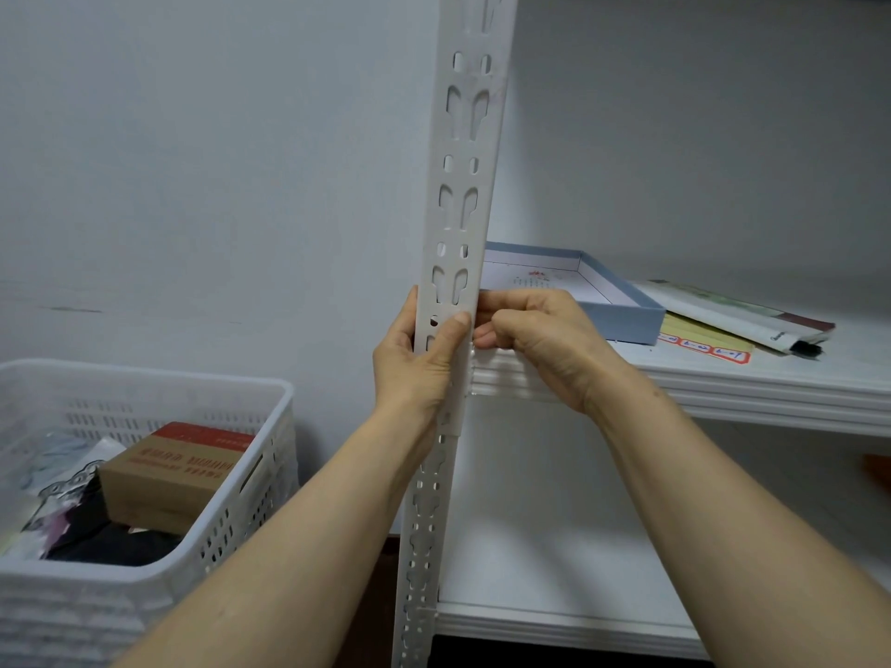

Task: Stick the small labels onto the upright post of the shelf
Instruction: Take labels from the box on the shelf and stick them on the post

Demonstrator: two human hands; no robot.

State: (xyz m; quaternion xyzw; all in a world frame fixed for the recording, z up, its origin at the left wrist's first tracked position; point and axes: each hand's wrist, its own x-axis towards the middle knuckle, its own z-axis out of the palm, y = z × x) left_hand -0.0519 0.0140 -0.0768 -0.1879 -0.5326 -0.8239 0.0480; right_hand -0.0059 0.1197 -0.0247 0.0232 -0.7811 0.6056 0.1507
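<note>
Our left hand (419,364) wraps the white upright post (465,195) from its left side, the thumb laid flat across the post's front face and pressing there, fingers hidden behind the metal. Our right hand (535,344) sits just beside the post on its right edge, fingers curled in and bunched against that edge at the same height as the left thumb; we cannot tell whether a label is pinched between them, since nothing of it shows. Both hands meet the post just above the white shelf board (723,392) that joins it there.

We see the sheet of small labels (706,348), yellow with red-bordered tags, lying flat on that shelf board well to the right of our hands, partly tucked under a pale blue box lid (622,313) and a folded white packet (737,315).

Left of the post, a white slotted plastic basket (144,474) holds a brown cardboard box (168,474) with a red band and some dark items. A lower shelf board (554,547) runs beneath our right forearm.
</note>
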